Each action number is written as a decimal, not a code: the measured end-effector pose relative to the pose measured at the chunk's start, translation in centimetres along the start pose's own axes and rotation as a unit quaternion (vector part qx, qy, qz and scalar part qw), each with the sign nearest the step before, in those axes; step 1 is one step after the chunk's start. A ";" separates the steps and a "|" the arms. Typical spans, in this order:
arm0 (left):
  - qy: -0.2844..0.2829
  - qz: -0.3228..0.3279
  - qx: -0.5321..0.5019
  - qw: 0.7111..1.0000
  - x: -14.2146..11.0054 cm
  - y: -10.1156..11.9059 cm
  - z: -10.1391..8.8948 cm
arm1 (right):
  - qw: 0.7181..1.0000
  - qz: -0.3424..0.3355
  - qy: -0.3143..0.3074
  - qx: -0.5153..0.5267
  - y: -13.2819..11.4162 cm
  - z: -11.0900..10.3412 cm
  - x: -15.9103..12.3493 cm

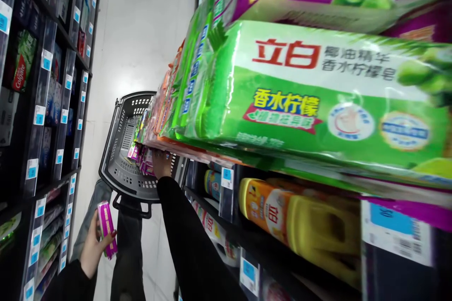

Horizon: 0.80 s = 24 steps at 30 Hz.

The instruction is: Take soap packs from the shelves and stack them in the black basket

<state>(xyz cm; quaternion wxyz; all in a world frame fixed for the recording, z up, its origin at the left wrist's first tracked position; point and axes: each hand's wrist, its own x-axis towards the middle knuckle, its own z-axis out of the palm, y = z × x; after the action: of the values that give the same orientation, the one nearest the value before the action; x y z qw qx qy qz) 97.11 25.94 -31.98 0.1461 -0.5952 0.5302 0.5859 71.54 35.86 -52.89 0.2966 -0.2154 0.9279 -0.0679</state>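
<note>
Open flr [141,33] fwd of basket [123,174], betw. L shelving [58,186] & soap stack [318,99]. Basket blocks mid-aisle; its L half is open from above. R half tighter: small packs [144,162] inside, stack overhanging that side in view. R hand [161,163] there, part hidden by stack; fingers can't be made out. R sleeve [197,240] fills much of gap betw. basket & R shelf [271,249]. L hand [93,240] w/ pink pack [107,230], over legs [129,254], short of near rim. Basket handle [132,207] juts just R of pack; way over rim open.
</note>
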 end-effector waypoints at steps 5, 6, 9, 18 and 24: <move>-0.001 -0.005 -0.006 1.000 -0.2 -0.8 -0.1 | 0.999 0.029 0.023 0.038 -0.3 0.9 -0.5; -0.001 -0.007 -0.008 1.000 -0.2 -0.8 -0.1 | 0.997 0.043 0.026 0.053 -0.4 1.0 -0.8; -0.001 -0.012 -0.014 1.000 -0.3 -0.7 -0.2 | 0.988 0.102 0.027 0.111 -0.6 1.0 -2.1; -0.060 0.024 -0.037 0.997 0.8 1.0 1.7 | 0.877 -0.032 -0.190 0.440 -4.6 -1.9 -14.4; -0.144 0.106 0.070 0.981 1.7 2.6 5.0 | 0.839 -0.086 -0.229 0.487 -3.9 -3.9 -19.6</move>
<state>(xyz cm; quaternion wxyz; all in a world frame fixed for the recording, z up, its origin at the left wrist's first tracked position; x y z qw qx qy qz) 91.89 28.09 -33.65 0.1990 -0.4336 0.6032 0.6392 85.02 40.96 -38.50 0.5600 -0.1313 0.6590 -0.4846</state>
